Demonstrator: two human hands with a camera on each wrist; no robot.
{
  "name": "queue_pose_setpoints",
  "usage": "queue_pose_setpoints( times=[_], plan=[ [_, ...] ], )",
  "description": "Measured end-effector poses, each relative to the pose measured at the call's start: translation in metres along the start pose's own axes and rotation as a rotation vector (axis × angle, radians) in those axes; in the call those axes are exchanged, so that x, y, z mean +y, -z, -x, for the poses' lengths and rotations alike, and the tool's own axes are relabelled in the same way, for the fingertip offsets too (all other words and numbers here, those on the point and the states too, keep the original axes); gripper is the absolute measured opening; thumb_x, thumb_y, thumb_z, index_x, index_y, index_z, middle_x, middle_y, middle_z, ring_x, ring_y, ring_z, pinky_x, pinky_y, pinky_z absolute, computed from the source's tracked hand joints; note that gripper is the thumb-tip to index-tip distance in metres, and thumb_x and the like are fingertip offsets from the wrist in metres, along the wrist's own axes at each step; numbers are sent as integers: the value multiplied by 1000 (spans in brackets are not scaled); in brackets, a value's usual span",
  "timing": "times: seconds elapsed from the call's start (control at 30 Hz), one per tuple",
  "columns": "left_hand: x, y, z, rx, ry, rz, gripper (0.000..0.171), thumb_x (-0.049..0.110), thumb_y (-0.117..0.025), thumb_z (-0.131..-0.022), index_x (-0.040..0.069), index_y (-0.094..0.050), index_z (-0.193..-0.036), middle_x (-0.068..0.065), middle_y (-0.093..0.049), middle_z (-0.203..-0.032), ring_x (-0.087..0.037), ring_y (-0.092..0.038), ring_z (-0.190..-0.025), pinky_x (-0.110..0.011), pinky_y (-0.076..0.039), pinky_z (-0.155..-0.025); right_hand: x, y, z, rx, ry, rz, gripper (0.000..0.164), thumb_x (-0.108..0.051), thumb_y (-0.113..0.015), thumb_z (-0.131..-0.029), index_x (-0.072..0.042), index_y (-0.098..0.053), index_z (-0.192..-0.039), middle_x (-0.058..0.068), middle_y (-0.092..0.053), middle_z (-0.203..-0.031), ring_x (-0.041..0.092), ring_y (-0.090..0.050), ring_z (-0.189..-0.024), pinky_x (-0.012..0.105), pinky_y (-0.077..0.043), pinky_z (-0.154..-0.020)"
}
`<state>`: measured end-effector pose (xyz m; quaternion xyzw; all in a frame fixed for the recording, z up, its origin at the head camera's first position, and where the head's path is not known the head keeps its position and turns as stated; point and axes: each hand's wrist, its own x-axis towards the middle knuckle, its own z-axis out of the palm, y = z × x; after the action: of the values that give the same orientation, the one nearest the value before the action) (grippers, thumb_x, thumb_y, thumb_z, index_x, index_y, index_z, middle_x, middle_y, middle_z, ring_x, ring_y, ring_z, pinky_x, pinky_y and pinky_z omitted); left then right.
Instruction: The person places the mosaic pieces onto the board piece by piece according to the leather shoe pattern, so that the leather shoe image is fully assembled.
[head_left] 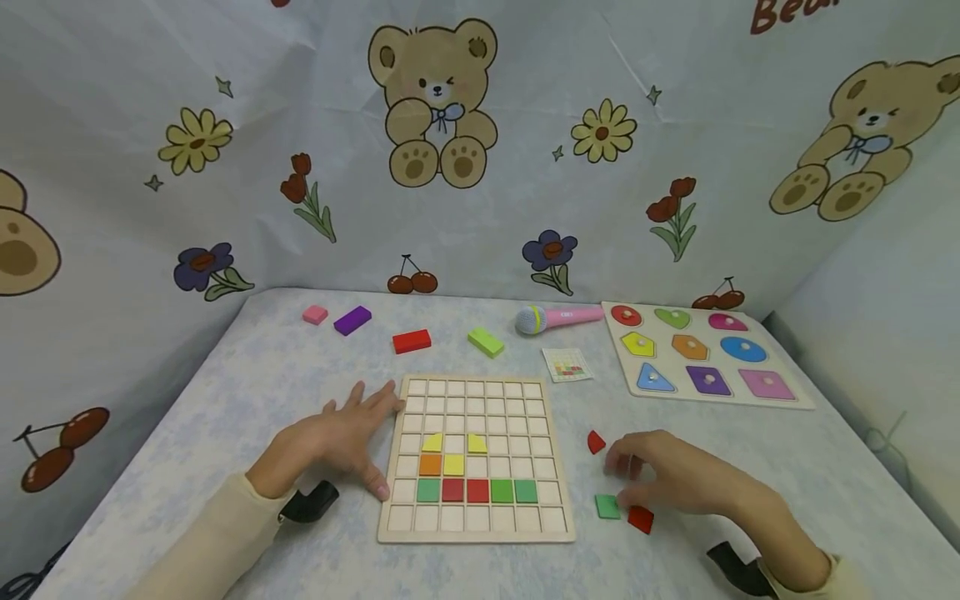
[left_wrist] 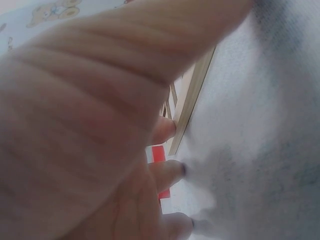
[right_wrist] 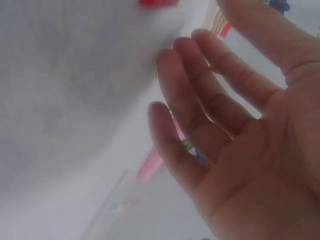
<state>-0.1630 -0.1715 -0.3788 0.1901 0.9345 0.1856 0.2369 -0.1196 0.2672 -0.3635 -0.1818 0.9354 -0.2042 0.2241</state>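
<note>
A wooden grid board (head_left: 476, 537) lies flat in the head view, with yellow, orange, red and green tiles in some cells. My left hand (head_left: 341, 437) has its fingers spread and touches the board's left edge with thumb and fingertips. To the right of the board, my right hand (head_left: 667, 475) is low among loose pieces, fingers loosely bent. A green square tile (head_left: 608, 507) and a red tile (head_left: 641, 520) lie by its thumb, and a red rounded piece (head_left: 596, 442) lies beyond its fingertips. In the right wrist view the palm holds nothing.
Behind the board lie pink (head_left: 315, 314), purple (head_left: 352, 320), red (head_left: 412, 342) and lime green (head_left: 486, 342) blocks. A toy microphone (head_left: 558, 318), a small pattern card (head_left: 567, 365) and a shape puzzle board (head_left: 720, 402) are at the back right. A printed cloth (head_left: 480, 225) hangs behind.
</note>
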Motion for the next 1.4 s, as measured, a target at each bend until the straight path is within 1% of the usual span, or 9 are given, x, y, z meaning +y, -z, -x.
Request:
queue_pose_setpoints(
  times=[0.13, 0.23, 0.5, 0.67, 0.73, 0.9, 1.1, 1.2, 1.4],
  plan=[
    [0, -1, 0, 1, 0, 5, 122, 51, -96, -53, 18, -33, -153, -16, -7, -169, -53, 4, -151, -81, -5, -108, -3, -6, 3, -53, 67, -41, 30, -36, -87, -77, -27, -68, -99, -11, -62, -88, 10, -55, -83, 24, -51, -73],
    [-1, -2, -1, 1, 7, 0, 122, 51, -95, -53, 19, -32, -153, -15, -7, -169, -52, 4, -151, -81, -5, -108, -2, -8, 2, -56, 85, -34, 30, -35, -88, -76, -30, -66, -96, -11, -60, -86, 8, -54, -81, 23, -49, -72],
    [-2, 0, 2, 2, -15, 9, 121, 50, -95, -55, 18, -32, -153, -16, -5, -169, -52, 5, -151, -80, -5, -109, -6, -11, -1, -48, 124, 29, 22, -32, -85, -80, -31, -66, -92, -14, -58, -84, 5, -53, -79, 22, -49, -71],
    [-2, 0, 2, -4, -1, 9, 122, 51, -95, -55, 18, -31, -154, -15, -5, -169, -51, 6, -152, -80, -4, -109, -13, -9, -7, -50, 154, 79, 20, -30, -83, -81, -29, -66, -92, -16, -58, -83, 4, -53, -78, 22, -49, -71],
    [-2, 0, 1, -9, 2, 5, 123, 51, -95, -55, 18, -31, -154, -15, -5, -169, -52, 5, -151, -80, -4, -109, -17, -7, -12, -37, 175, 97, 20, -29, -83, -81, -28, -67, -92, -16, -58, -83, 4, -53, -78, 22, -49, -71],
    [0, 0, 1, -12, 10, -3, 124, 51, -95, -54, 19, -30, -155, -16, -6, -169, -53, 4, -151, -81, -5, -108, -35, -2, -26, 3, 255, 125, 15, -25, -79, -85, -24, -67, -93, -13, -59, -84, 5, -55, -79, 22, -49, -72],
    [2, 1, 1, -19, 16, -1, 124, 51, -95, -53, 18, -31, -154, -17, -7, -169, -54, 3, -150, -82, -5, -107, -64, -4, -50, 4, 336, 162, 13, -22, -77, -87, -21, -67, -94, -10, -59, -86, 7, -56, -80, 22, -48, -72],
    [2, 1, 1, -21, 17, -4, 125, 52, -95, -53, 18, -31, -154, -17, -7, -169, -54, 2, -150, -82, -6, -107, -80, -8, -62, 7, 352, 198, 12, -24, -77, -87, -19, -67, -94, -10, -59, -86, 7, -55, -80, 21, -48, -73],
    [0, 1, 1, -10, -4, -2, 124, 52, -95, -53, 17, -31, -153, -17, -6, -169, -55, 2, -150, -82, -6, -107, -106, -16, -80, 19, 357, 285, 17, -29, -76, -88, -17, -69, -97, -9, -59, -87, 5, -52, -78, 23, -48, -72]
  ],
)
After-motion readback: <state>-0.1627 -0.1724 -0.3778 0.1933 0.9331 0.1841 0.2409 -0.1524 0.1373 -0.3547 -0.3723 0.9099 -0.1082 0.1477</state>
